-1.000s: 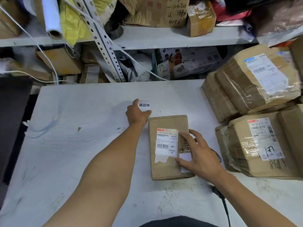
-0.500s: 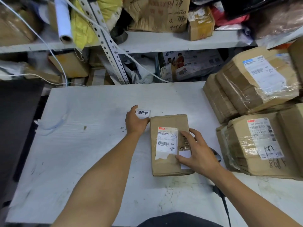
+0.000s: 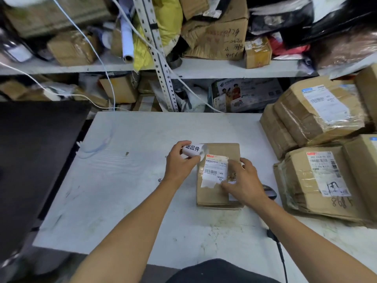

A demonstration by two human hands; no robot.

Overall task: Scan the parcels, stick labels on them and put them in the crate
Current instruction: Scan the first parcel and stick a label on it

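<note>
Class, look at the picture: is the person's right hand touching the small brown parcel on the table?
Touching: head view shows the right hand resting fingers on the parcel.

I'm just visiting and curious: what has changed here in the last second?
The left hand lifted the label roll off the table and brought it over the parcel. The right hand still rests on the parcel, which has not moved.

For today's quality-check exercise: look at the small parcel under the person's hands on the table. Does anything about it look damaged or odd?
Yes. On the small parcel, the white shipping label has a ragged, torn lower edge, so part of it seems ripped away. The left hand holds a roll of stickers at the parcel's far corner, and the right hand rests on the parcel.
</note>
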